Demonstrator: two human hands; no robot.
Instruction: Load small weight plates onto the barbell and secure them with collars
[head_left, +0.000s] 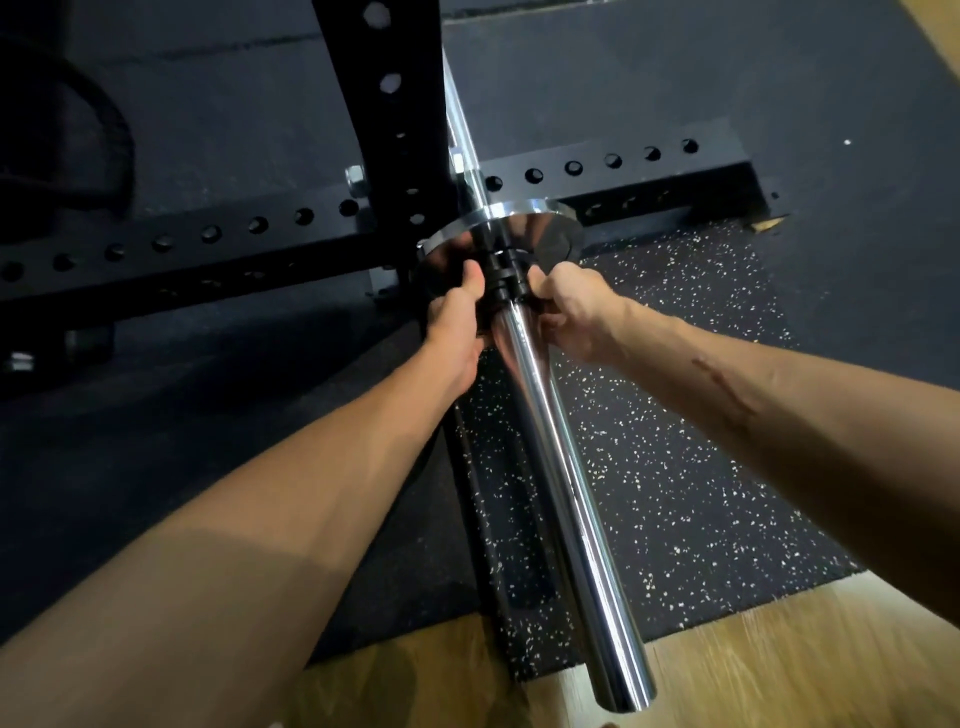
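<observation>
The chrome barbell sleeve (566, 499) runs from the bottom of the view up toward the rack. A small shiny chrome weight plate (550, 228) sits on it at the inner end. A black collar (503, 275) is around the sleeve just in front of the plate. My left hand (460, 322) grips the collar's left side, thumb pointing at the plate. My right hand (569, 306) grips the collar's right side. Much of the collar is hidden by my fingers.
A black rack upright (389, 119) with holes stands left of the bar. Black perforated base beams (613, 166) cross the floor behind the plate. A speckled rubber mat (675, 441) lies under the sleeve, with wood flooring (779, 665) at the bottom right.
</observation>
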